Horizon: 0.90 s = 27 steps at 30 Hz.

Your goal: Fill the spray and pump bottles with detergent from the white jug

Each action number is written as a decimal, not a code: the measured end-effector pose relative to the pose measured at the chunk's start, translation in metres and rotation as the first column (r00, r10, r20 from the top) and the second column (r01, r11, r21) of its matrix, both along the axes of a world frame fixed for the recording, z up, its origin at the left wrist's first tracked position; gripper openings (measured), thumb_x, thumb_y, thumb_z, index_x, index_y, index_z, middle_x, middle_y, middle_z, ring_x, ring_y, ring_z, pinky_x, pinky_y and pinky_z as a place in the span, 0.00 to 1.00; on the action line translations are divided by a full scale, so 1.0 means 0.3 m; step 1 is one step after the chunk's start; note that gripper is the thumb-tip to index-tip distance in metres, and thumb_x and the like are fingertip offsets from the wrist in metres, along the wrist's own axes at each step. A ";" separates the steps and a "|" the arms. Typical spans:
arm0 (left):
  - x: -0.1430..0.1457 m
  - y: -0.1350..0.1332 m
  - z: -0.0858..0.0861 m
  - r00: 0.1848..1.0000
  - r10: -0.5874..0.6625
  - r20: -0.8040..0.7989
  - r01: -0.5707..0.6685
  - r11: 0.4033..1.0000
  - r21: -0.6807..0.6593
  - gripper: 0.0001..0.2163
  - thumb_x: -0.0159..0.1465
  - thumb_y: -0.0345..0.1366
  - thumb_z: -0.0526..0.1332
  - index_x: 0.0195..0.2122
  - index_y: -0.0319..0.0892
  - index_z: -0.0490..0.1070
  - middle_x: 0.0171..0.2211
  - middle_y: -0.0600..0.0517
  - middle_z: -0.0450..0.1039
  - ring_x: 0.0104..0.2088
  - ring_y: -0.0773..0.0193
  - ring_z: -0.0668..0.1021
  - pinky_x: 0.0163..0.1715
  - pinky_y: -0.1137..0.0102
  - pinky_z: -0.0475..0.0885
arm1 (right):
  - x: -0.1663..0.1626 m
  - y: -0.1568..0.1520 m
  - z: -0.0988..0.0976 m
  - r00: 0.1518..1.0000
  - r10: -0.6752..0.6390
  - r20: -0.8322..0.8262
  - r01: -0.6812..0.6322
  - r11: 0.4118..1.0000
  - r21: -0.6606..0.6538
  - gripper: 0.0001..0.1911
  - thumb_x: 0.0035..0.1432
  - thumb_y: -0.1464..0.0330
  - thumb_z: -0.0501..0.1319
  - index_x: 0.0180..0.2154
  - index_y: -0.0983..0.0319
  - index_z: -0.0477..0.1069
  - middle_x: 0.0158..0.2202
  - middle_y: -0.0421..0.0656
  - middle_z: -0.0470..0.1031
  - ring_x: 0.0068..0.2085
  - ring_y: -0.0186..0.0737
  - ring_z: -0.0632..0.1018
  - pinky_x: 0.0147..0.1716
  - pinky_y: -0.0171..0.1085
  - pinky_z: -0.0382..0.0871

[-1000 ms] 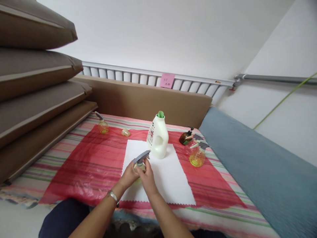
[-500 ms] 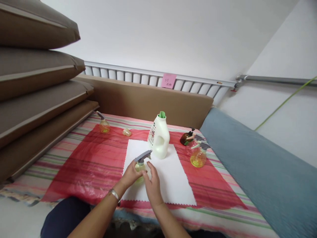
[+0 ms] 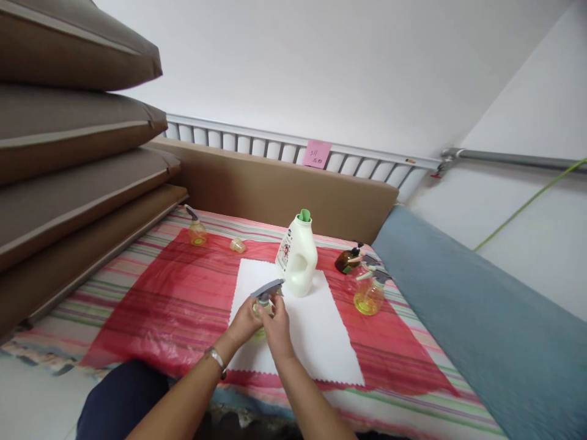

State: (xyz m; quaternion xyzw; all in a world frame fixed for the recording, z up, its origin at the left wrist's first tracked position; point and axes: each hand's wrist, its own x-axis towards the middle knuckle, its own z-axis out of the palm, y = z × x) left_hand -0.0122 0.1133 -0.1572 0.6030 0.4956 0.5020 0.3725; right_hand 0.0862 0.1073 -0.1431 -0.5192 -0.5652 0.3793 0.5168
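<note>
A clear spray bottle (image 3: pixel 267 289) with a grey trigger head and yellowish-green liquid stands over the white cloth (image 3: pixel 316 345). Wrapped round its left side is my left hand (image 3: pixel 244 322), closed on the body. My right hand (image 3: pixel 277 325) is closed round the other side, its fingers at the neck under the grey head. Both hands hide much of the bottle. Just behind it, on the cloth, a pale green jug (image 3: pixel 302 260) stands upright with its handle to the right and a green spout at its mouth.
At the right are a spray bottle of yellow liquid (image 3: pixel 368 298), a pinkish bottle (image 3: pixel 355 281) and a brown bottle (image 3: pixel 345 261). Another spray bottle (image 3: pixel 197 232) and a small cap (image 3: pixel 238 245) lie back left. Stacked cushions (image 3: pixel 87 171) rise at the left; a blue pad (image 3: pixel 440 293) borders the right.
My right hand has closed in from beside the spray bottle and now grips its neck. My left hand keeps its hold. The whole view has shifted slightly.
</note>
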 end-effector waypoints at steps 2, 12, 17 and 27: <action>0.002 -0.001 0.002 1.000 -0.005 0.012 0.005 1.000 0.001 0.18 0.47 0.31 0.63 0.41 0.38 0.68 0.38 0.47 0.74 0.39 0.58 0.74 0.41 0.65 0.70 | -0.001 -0.004 0.004 1.000 0.014 0.004 -0.014 1.000 0.012 0.21 0.48 0.63 0.57 0.45 0.63 0.65 0.45 0.48 0.72 0.46 0.44 0.72 0.44 0.41 0.65; -0.002 -0.010 0.017 0.999 -0.025 0.045 0.025 1.000 0.013 0.14 0.49 0.30 0.62 0.39 0.39 0.70 0.36 0.48 0.74 0.39 0.58 0.74 0.43 0.64 0.68 | -0.019 -0.020 -0.004 0.998 -0.018 0.066 0.015 0.999 0.050 0.20 0.51 0.62 0.55 0.46 0.62 0.65 0.45 0.47 0.72 0.46 0.45 0.72 0.45 0.41 0.64; 0.004 -0.008 0.012 0.998 -0.029 0.049 0.028 1.000 0.009 0.14 0.50 0.31 0.61 0.40 0.37 0.68 0.37 0.47 0.74 0.40 0.57 0.74 0.43 0.64 0.68 | -0.026 -0.014 0.001 0.992 -0.057 0.108 0.053 0.998 0.042 0.18 0.50 0.63 0.57 0.43 0.63 0.66 0.42 0.47 0.73 0.44 0.45 0.72 0.45 0.42 0.64; -0.005 -0.008 -0.002 1.000 0.018 0.011 -0.018 1.000 -0.004 0.21 0.46 0.38 0.67 0.41 0.38 0.69 0.41 0.45 0.73 0.42 0.55 0.73 0.45 0.62 0.66 | 0.136 -0.113 0.120 0.920 -0.140 0.365 0.009 0.941 0.339 0.16 0.56 0.67 0.54 0.48 0.59 0.65 0.47 0.47 0.70 0.50 0.45 0.68 0.51 0.47 0.61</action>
